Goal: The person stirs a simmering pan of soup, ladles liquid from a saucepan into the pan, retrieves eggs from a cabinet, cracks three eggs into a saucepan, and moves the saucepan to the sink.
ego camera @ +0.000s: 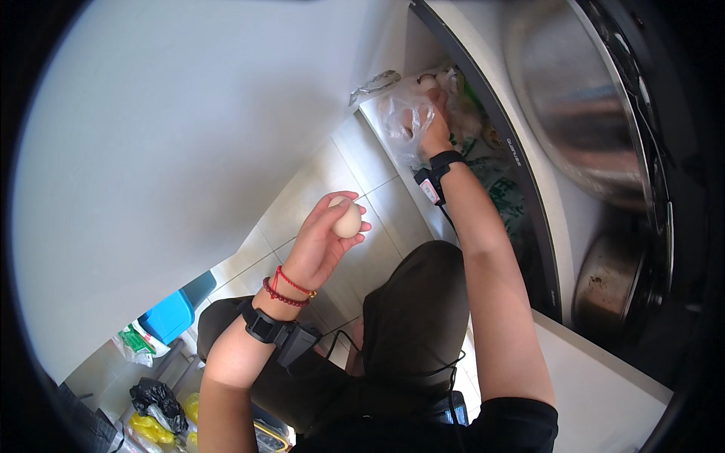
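My left hand (322,240) holds a pale brown egg (346,218) between thumb and fingers, above the tiled floor. Farther up and to the right, my right hand (435,127) reaches into a clear plastic bag (399,107) inside an open white compartment. A pale rounded thing (427,83), perhaps another egg, shows by its fingertips. Film and shadow cover part of that hand, so its grip is unclear. More plastic bags with green print (501,192) lie in the compartment beneath my right forearm.
A large white panel (170,124), apparently a door, fills the left. Beyond the compartment's dark edge (524,170) stand a big metal pot (583,107) and a smaller pan (606,283). Lower left are a blue plastic container (170,317) and black and yellow bags (158,405). A dark cable (453,379) hangs near my knee.
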A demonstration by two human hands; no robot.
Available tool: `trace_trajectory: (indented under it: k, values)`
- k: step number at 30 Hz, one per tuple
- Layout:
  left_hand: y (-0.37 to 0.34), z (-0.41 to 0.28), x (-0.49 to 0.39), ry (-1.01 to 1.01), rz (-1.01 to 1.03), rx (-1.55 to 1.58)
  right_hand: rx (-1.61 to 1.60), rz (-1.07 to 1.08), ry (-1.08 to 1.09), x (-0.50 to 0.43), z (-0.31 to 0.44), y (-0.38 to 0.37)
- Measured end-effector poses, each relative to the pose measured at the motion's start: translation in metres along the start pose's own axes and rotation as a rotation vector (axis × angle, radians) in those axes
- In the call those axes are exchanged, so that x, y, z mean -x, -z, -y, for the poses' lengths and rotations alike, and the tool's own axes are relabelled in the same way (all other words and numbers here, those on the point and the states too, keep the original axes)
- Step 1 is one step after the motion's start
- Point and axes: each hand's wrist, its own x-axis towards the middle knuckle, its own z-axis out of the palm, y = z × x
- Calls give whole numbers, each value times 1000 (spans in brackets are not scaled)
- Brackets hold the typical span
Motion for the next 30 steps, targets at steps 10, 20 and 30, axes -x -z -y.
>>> trace_trajectory:
  k: [10, 20, 30]
  values:
    - [6, -5, 8, 29, -60, 10, 3, 168, -289, -38, -7, 26]
    - [12, -7, 25, 55, -75, 50, -71, 213, -458, -51, -35, -15]
    - [14, -17, 26, -20, 13, 107, -153, -45, -415, -1, 11, 35]
